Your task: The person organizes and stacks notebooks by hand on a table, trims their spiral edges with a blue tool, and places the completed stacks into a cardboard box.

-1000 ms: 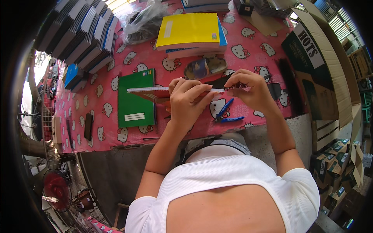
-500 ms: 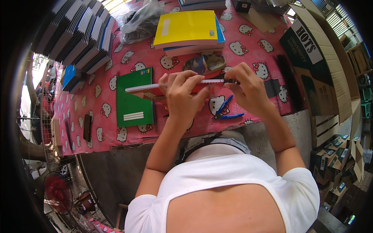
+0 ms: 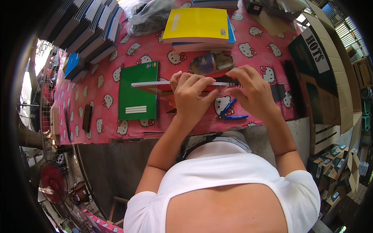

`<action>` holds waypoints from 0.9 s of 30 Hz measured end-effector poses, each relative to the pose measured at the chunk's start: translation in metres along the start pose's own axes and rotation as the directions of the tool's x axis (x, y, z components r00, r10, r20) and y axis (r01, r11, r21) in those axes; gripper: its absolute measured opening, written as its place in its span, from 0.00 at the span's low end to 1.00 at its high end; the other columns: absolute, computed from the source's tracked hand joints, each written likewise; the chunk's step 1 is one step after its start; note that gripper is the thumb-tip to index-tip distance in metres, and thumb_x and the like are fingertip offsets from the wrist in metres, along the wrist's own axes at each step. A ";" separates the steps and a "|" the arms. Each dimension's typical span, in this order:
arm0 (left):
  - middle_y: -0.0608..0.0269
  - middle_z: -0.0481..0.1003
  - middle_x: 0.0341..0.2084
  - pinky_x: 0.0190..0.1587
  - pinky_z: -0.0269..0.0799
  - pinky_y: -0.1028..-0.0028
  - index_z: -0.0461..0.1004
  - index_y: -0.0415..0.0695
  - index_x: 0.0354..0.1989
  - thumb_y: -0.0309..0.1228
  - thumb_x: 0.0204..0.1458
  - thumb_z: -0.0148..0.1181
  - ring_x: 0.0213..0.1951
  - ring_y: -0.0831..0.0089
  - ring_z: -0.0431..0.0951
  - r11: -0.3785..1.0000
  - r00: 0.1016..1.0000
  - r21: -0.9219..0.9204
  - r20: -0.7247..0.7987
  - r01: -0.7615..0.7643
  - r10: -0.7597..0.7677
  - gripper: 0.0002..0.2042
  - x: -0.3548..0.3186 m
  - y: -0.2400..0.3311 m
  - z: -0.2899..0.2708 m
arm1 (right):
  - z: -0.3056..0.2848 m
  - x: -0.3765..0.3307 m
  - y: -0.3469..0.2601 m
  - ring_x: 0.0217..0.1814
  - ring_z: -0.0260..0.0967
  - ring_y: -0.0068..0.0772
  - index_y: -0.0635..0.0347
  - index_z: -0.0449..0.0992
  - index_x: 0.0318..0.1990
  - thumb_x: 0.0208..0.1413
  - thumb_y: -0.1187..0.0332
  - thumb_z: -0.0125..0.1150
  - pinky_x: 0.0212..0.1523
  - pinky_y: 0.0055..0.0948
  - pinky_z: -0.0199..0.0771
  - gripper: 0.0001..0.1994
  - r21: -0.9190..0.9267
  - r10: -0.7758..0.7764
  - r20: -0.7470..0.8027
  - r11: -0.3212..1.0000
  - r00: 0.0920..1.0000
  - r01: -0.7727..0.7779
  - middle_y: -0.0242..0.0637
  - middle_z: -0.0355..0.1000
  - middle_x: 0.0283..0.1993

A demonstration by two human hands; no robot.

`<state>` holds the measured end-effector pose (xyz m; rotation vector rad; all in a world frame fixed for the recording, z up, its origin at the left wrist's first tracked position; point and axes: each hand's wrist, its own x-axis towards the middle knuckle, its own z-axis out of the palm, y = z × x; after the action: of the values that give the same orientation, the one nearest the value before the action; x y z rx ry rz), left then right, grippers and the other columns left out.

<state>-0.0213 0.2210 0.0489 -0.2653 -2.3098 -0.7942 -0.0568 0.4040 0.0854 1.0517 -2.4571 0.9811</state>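
My left hand (image 3: pixel 191 95) is closed around a thin red-covered notebook (image 3: pixel 151 86), held on edge with its white page edges facing up. Beside the notebook's right end is my right hand (image 3: pixel 252 89), its thumb and fingers apart on either side of that end; whether they touch it is hard to see. Below the right hand lie blue-handled pliers (image 3: pixel 229 112). A green spiral notebook (image 3: pixel 132 91) rests flat on the table, partly behind the held one. Just beyond my hands sits a patterned oval case or tray (image 3: pixel 211 63).
A yellow notebook (image 3: pixel 196 24) tops a stack at the back. Tall notebook piles (image 3: pixel 89 31) stand at the far left, near a clear plastic bag (image 3: pixel 149 17). An open carton (image 3: pixel 316 66) is at the right. A dark phone-like object (image 3: pixel 87 117) lies near the pink table's left side.
My right thumb and fingers have spread from a tighter pinch at the notebook's end. The left hand keeps its hold. The whole view has shifted slightly.
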 end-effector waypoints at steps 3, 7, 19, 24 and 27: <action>0.71 0.75 0.24 0.52 0.56 0.66 0.78 0.49 0.25 0.35 0.32 0.70 0.33 0.72 0.72 1.000 1.000 -0.007 0.016 0.012 -0.012 0.10 -0.005 -0.001 -0.005 | -0.004 0.006 0.001 0.34 0.71 0.41 0.58 0.74 0.35 0.47 0.70 0.62 0.26 0.36 0.70 0.07 -0.040 -0.066 0.017 0.997 0.998 0.067 0.37 0.70 0.31; 0.71 0.75 0.24 0.52 0.56 0.64 0.78 0.49 0.27 0.35 0.31 0.71 0.33 0.72 0.72 0.999 0.999 0.000 0.012 -0.036 0.036 0.12 -0.020 -0.001 -0.016 | -0.004 0.048 0.040 0.35 0.72 0.41 0.59 0.74 0.38 0.47 0.69 0.63 0.29 0.35 0.72 0.11 0.114 -0.008 0.534 0.992 0.846 -0.062 0.38 0.72 0.34; 0.72 0.75 0.24 0.55 0.55 0.63 0.76 0.51 0.25 0.35 0.28 0.73 0.33 0.72 0.73 0.999 0.999 0.033 -0.045 0.014 -0.013 0.13 -0.013 -0.006 -0.018 | 0.075 0.040 0.151 0.46 0.72 0.37 0.60 0.67 0.53 0.41 0.61 0.70 0.46 0.38 0.73 0.30 0.232 0.141 0.330 0.946 0.933 -0.225 0.42 0.73 0.41; 0.72 0.75 0.23 0.56 0.54 0.64 0.76 0.50 0.23 0.33 0.27 0.72 0.32 0.72 0.73 1.000 1.000 0.022 -0.029 0.010 -0.009 0.12 -0.006 -0.006 -0.013 | 0.032 0.022 0.129 0.43 0.70 0.22 0.59 0.72 0.52 0.41 0.74 0.70 0.48 0.25 0.71 0.26 0.482 0.034 0.435 0.836 0.900 -0.264 0.36 0.75 0.43; 0.72 0.76 0.23 0.56 0.55 0.64 0.76 0.50 0.24 0.33 0.27 0.72 0.31 0.71 0.73 0.999 1.000 0.024 -0.017 0.023 -0.022 0.13 -0.004 -0.006 -0.012 | 0.012 0.033 0.123 0.39 0.70 0.22 0.63 0.75 0.45 0.37 0.74 0.72 0.42 0.26 0.72 0.22 0.421 -0.039 0.379 0.897 0.924 -0.135 0.34 0.75 0.38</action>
<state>-0.0141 0.2091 0.0512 -0.2216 -2.3083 -0.7766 -0.1687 0.4395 0.0348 1.4469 -2.6335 1.5333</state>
